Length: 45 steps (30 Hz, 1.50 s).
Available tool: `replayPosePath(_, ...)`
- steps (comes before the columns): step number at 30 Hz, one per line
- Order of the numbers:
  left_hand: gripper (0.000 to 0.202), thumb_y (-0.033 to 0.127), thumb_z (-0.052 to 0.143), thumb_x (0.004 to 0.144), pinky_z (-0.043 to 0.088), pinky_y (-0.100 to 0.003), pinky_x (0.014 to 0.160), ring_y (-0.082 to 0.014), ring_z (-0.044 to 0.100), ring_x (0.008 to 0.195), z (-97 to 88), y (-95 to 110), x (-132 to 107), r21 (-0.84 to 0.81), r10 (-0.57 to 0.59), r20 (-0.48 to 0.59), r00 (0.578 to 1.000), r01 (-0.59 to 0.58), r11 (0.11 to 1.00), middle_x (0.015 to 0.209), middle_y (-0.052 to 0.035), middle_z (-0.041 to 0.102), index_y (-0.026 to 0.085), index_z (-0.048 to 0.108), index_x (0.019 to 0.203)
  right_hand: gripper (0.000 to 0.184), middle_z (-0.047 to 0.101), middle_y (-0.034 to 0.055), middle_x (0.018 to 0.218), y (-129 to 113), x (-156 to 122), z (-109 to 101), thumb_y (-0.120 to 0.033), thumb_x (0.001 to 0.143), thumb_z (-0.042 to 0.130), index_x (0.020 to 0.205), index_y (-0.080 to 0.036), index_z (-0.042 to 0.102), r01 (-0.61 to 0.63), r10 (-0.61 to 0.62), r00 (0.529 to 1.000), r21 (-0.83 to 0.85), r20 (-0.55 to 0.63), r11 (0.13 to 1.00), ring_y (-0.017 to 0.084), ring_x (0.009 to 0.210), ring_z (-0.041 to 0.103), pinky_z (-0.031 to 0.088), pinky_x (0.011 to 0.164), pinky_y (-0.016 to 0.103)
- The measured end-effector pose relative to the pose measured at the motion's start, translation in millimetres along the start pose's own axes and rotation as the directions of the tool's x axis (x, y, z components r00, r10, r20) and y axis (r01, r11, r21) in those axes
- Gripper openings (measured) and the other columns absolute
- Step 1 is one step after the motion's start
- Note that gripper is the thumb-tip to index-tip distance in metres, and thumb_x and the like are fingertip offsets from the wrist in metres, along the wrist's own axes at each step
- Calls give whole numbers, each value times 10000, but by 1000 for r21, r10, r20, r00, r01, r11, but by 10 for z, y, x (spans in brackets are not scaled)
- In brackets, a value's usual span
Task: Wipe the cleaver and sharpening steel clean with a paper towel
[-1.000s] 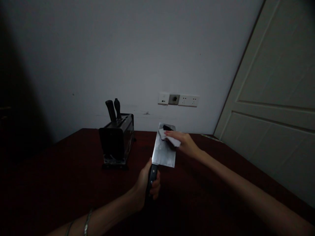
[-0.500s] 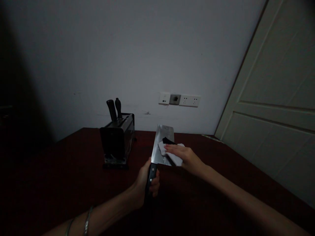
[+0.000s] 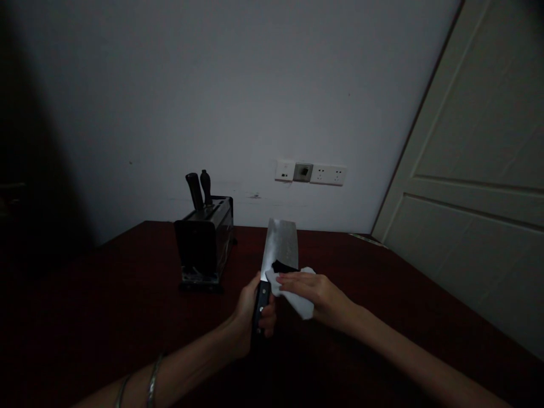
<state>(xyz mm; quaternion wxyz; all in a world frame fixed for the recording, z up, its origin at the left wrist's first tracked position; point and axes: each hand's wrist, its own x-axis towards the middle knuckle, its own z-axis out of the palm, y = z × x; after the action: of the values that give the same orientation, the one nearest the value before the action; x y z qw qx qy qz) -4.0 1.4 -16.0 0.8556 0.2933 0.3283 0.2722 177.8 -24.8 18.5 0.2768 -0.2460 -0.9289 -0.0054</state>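
Note:
A cleaver (image 3: 282, 242) with a broad steel blade and a black riveted handle points away from me above the dark red table. Wrapped around its handle is my left hand (image 3: 246, 314). My right hand (image 3: 325, 294) presses a white cloth (image 3: 300, 303) against the blade's lower end, close to the handle. The cloth and fingers cover that part of the blade, and a dark patch shows along the cloth's upper edge.
Left of the cleaver stands a knife block (image 3: 204, 238) with two black-handled tools in it. Behind the table (image 3: 340, 255) is a grey wall with several sockets (image 3: 327, 175). A pale panelled door (image 3: 476, 187) slants along the right side.
My right hand has slid the cloth down the blade toward the handle, baring more of the blade's upper part. My left hand keeps its grip.

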Motion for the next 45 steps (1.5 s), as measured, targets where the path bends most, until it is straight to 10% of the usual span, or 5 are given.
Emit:
replayPosePath(4,620,615,120,848,212,-197,290,-67,224,244,4,-3,-2,-9,13,-24,1000,-13,1000,329,56,285,173,416,530,313,655,97,1074,-123,58,-142,-141,807,523,1112,-193,574,-86,81,995,100,58,991,171,965,619,493,818,307)
replayPosePath(7,608,596,129,857,216,-195,287,-70,233,250,29,-3,-34,-14,53,17,998,-53,999,340,53,302,172,431,544,184,690,55,867,-91,133,-254,-205,830,513,972,-178,628,-240,258,956,132,-138,962,150,746,641,495,671,261)
replayPosePath(14,606,587,119,861,232,-202,281,-75,225,253,63,-2,-66,11,89,56,994,-90,996,342,50,298,175,439,553,188,597,12,671,294,306,-349,-354,817,533,782,-175,579,-403,490,605,289,-628,868,136,593,544,425,529,227)
replayPosePath(29,609,596,105,856,238,-200,290,-75,236,259,9,-43,39,23,25,5,1000,-25,999,356,51,293,175,423,551,412,608,96,1058,449,262,-231,-410,740,627,1095,-211,560,-298,276,933,-64,-231,953,223,979,565,459,835,361)
replayPosePath(45,593,616,134,842,240,-209,298,-77,243,267,6,-99,29,24,8,35,999,-8,1000,369,52,308,178,437,580,217,587,93,1131,437,295,-265,-250,766,584,968,-212,655,-352,324,909,-67,-262,934,221,996,570,474,840,394)
